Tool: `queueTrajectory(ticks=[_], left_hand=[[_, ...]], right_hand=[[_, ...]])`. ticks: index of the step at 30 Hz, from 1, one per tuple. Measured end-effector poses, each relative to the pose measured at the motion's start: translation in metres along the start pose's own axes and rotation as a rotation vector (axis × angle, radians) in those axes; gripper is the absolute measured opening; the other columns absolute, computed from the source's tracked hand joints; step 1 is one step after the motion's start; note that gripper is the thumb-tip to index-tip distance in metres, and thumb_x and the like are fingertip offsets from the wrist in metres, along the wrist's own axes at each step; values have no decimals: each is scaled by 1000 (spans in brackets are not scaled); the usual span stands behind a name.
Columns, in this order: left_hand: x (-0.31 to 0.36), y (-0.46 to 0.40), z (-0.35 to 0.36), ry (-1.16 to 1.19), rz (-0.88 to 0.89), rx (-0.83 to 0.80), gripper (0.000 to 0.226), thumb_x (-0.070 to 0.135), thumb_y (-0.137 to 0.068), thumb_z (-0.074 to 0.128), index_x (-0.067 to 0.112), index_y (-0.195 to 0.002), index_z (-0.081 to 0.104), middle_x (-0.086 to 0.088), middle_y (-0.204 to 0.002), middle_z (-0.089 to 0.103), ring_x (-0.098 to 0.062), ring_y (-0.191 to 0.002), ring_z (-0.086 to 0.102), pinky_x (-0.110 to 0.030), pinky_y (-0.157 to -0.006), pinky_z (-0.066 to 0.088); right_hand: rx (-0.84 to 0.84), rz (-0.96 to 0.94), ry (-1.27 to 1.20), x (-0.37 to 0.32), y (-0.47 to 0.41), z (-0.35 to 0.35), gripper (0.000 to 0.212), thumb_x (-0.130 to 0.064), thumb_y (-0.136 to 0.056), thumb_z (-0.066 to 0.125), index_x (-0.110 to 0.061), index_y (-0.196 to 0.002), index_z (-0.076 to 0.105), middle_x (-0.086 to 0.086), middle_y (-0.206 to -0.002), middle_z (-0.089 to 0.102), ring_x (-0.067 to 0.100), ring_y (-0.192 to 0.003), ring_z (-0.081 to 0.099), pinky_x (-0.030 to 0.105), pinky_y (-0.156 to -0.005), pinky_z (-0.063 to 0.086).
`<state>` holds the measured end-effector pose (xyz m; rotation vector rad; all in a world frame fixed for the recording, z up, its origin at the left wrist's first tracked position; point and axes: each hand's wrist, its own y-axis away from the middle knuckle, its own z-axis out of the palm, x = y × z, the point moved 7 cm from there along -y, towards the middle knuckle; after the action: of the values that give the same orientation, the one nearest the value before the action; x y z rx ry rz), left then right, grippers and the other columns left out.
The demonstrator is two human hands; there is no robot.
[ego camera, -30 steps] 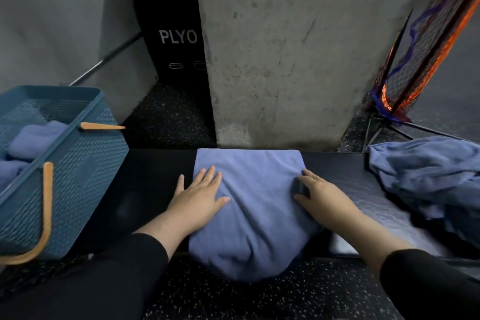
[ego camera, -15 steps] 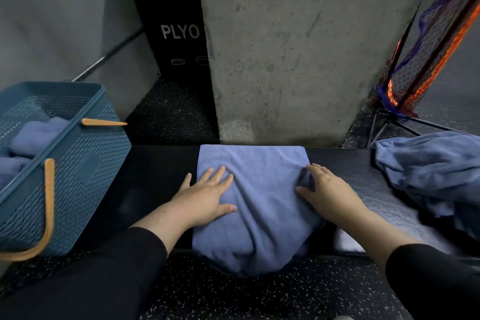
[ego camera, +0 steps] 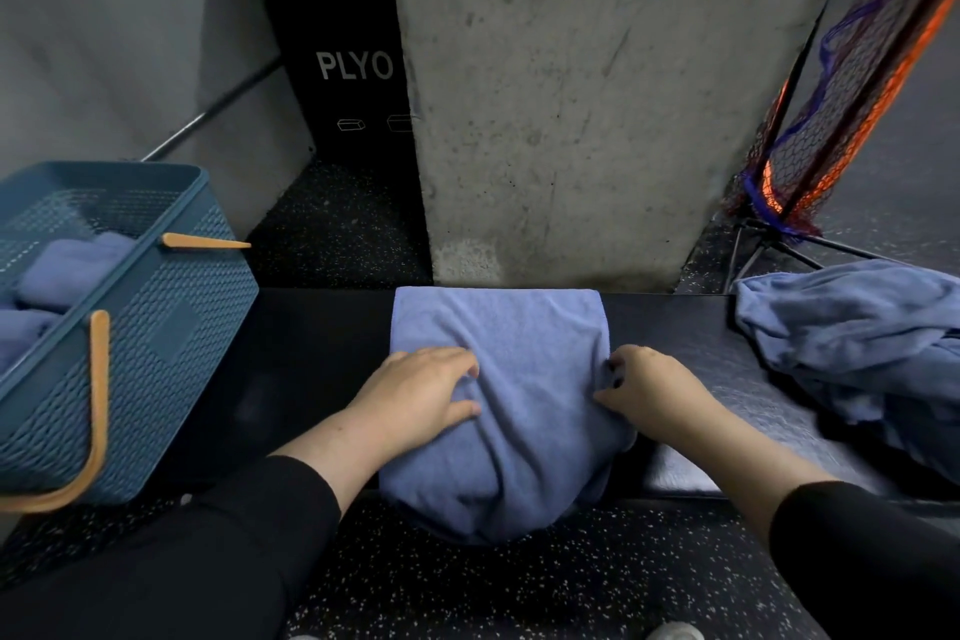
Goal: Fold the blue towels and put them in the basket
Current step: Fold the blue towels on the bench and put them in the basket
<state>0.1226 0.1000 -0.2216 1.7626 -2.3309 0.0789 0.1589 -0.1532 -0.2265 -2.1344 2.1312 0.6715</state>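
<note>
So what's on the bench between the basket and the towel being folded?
Nothing shows there. In the head view, only bare black bench lies between the basket and the towel, apart from the left hand resting on the towel's edge.

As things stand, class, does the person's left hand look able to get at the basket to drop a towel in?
Probably yes. The basket sits to the left of the left hand, its top open, with only bare black bench between them. For now, that hand grips the towel.
</note>
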Motion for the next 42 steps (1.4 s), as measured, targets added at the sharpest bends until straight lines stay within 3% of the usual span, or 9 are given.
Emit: queueTrajectory(ticks=[8,15,21,24,28,31,34,37,42], left_hand=[[-3,4,12,-24,4,50,11,42,-99,55,31,-101,54,13,-122,44,-12,-122,44,-34,-93,33],[-35,-13,-11,-54,-214,285,13,32,-98,57,28,-108,64,5,-122,56,-22,-114,52,-37,-85,32],[16,-9,-12,221,121,221,21,39,-98,59,22,-100,69,4,-101,62,-19,-98,60,-39,-89,46],[29,-2,8,137,144,5,51,66,-91,40,31,-115,67,11,-120,60,-14,-116,55,-37,-98,42],[22,3,22,-6,56,-129,54,60,-101,38,35,-148,46,11,-165,25,-11,-152,18,-41,-121,19],[16,6,26,9,0,-203,58,57,-103,36,35,-157,29,14,-168,7,-6,-154,3,-49,-125,9],[13,7,29,10,-1,-223,60,56,-103,36,36,-159,22,15,-168,3,-6,-154,-1,-51,-125,5],[13,7,29,28,0,-216,61,55,-103,37,36,-159,22,15,-168,3,-6,-154,-1,-50,-125,4],[11,10,26,48,15,-181,59,52,-103,41,35,-157,27,10,-168,7,-7,-155,2,-44,-125,4]], right_hand=[[49,-4,-55,-11,4,-5,19,-24,-80,66,-10,-73,54,2,-66,57,24,-65,52,32,-50,32],[-24,74,-1035,-20,3,-9,18,-24,-90,67,-10,-81,61,10,-74,57,23,-71,49,41,-66,41],[-140,121,-1218,-36,12,-12,12,-22,-98,64,-10,-95,67,11,-86,65,26,-74,61,38,-66,56],[-171,117,-1305,-36,13,-15,14,-16,-97,65,-10,-110,66,5,-78,68,16,-58,61,29,-56,54],[-156,53,-1409,-37,16,-26,16,-2,-96,60,-14,-107,65,3,-79,72,14,-60,64,28,-59,53],[-205,-69,-1256,-41,20,-23,34,8,-93,54,-15,-115,65,8,-102,76,17,-83,66,32,-76,53],[-129,-113,-835,-30,17,-13,46,12,-84,51,-16,-116,66,6,-100,77,15,-84,68,33,-78,53],[-133,-179,-327,-27,13,0,26,-8,-77,67,-16,-102,69,-1,-91,75,17,-87,69,36,-82,56],[-114,-182,-26,-28,12,15,24,-32,-78,75,-16,-94,65,0,-90,69,23,-86,64,39,-79,53]])
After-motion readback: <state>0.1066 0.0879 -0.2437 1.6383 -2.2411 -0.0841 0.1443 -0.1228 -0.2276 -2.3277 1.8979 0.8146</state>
